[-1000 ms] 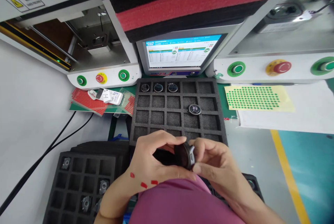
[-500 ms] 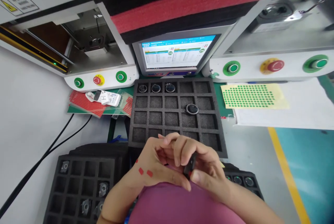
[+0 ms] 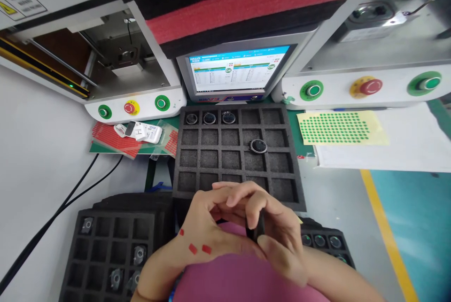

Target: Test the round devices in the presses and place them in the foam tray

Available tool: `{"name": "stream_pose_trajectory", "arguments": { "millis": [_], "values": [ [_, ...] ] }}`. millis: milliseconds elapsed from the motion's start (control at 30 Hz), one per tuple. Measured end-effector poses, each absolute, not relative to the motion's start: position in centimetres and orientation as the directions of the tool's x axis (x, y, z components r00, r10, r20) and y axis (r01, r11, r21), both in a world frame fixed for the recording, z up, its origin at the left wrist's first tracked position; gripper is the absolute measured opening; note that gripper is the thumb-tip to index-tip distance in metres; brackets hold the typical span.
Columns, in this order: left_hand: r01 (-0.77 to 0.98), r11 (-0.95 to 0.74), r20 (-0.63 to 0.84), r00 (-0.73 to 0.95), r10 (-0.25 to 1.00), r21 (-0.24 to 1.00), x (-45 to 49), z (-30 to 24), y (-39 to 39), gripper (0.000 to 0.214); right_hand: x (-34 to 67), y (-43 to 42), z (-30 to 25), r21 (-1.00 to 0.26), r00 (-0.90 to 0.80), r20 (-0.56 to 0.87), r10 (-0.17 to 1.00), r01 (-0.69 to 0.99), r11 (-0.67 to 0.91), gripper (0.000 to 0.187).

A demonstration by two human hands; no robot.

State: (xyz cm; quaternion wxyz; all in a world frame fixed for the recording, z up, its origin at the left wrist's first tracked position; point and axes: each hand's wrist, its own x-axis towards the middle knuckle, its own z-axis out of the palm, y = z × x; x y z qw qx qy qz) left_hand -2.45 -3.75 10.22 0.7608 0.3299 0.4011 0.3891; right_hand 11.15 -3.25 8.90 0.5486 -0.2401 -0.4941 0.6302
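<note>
My right hand (image 3: 282, 236) pinches a small black watch case (image 3: 255, 228) between thumb and bent fingers in front of my chest. It is turned edge-on, so its faces are hidden. My left hand (image 3: 207, 227) is closed around the same watch case from the other side, its thumb reaching the lower edge; its fingertips are partly hidden behind the right fingers. Several red stickers (image 3: 193, 248) are stuck on the back of the left hand and wrist. Just beyond the hands lies a black foam tray (image 3: 240, 138). One round watch case (image 3: 258, 146) rests tilted across a divider there; three others (image 3: 210, 118) sit in its far row.
A lit monitor (image 3: 239, 72) stands behind the tray, between two machines with green buttons (image 3: 313, 89) and red stop buttons (image 3: 371, 86). Green dot stickers (image 3: 334, 127) lie right, red sticker sheets (image 3: 114, 138) left. Foam trays with parts stand lower left (image 3: 110, 241) and lower right (image 3: 322, 234).
The right fingers and thumb have shifted on the watch case, which now shows less between them. The left thumb has slid slightly right, partly behind the right thumb. The tray contents look unchanged.
</note>
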Motion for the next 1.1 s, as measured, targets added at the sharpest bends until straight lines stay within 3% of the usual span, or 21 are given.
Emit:
{"name": "stream_pose_trajectory", "arguments": {
  "millis": [167,367,900,1100],
  "values": [
    [-0.333,0.462,-0.347,0.351,0.87,0.822,-2.6,10.0,-3.9,0.041,11.2,-3.0,8.5,-0.89,-0.283,0.266,0.921,-0.44,0.122,0.009],
    [-0.437,0.514,-0.286,0.487,0.825,0.738,-3.1,9.4,-3.3,0.039,12.4,-2.5,8.7,-0.893,-0.448,0.212,0.868,-0.45,-0.015,0.024],
    [-0.384,0.515,-0.342,0.435,0.833,0.766,-3.3,9.3,-3.5,0.033,11.9,-2.4,8.6,-0.843,-0.478,0.19,0.857,-0.527,-0.107,0.011],
    [-0.528,0.46,-0.184,0.492,0.851,0.714,-3.1,8.3,-3.2,0.044,12.0,-2.1,8.1,-0.86,-0.462,0.346,0.817,-0.504,0.079,0.017]
  ]
}}
